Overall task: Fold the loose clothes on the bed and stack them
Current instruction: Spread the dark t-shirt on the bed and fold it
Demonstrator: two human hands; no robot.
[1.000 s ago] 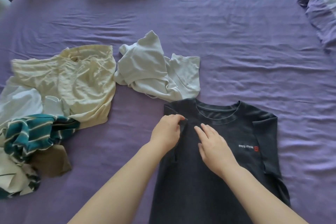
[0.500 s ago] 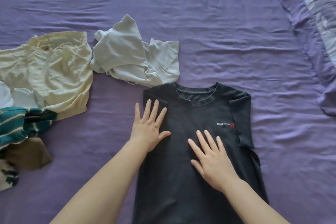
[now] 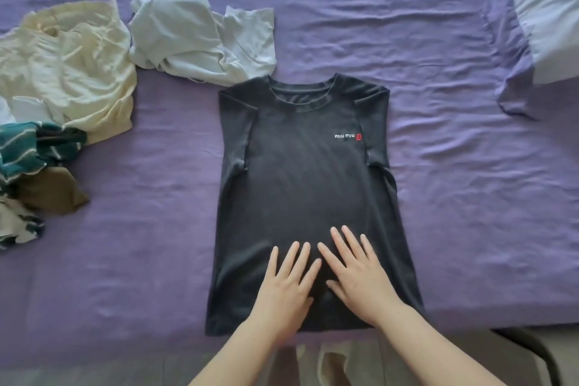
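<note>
We see a bed (image 3: 438, 166) under a creased purple sheet. On it a dark tee (image 3: 300, 191) lies flat at the near edge. Far left, a white top (image 3: 200, 37), a cream top (image 3: 72, 69) and a striped green garment (image 3: 28, 147) lie crumpled. A pillow (image 3: 545, 19) sits far right.

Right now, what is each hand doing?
Left hand: open, flat on the dark T-shirt, holding nothing.
Right hand: open, flat on it too.

The T-shirt (image 3: 300, 197) lies flat on the bed (image 3: 470, 197); left of it sits the loose clothes pile (image 3: 62, 78), and both hands rest on its hem end.
</note>
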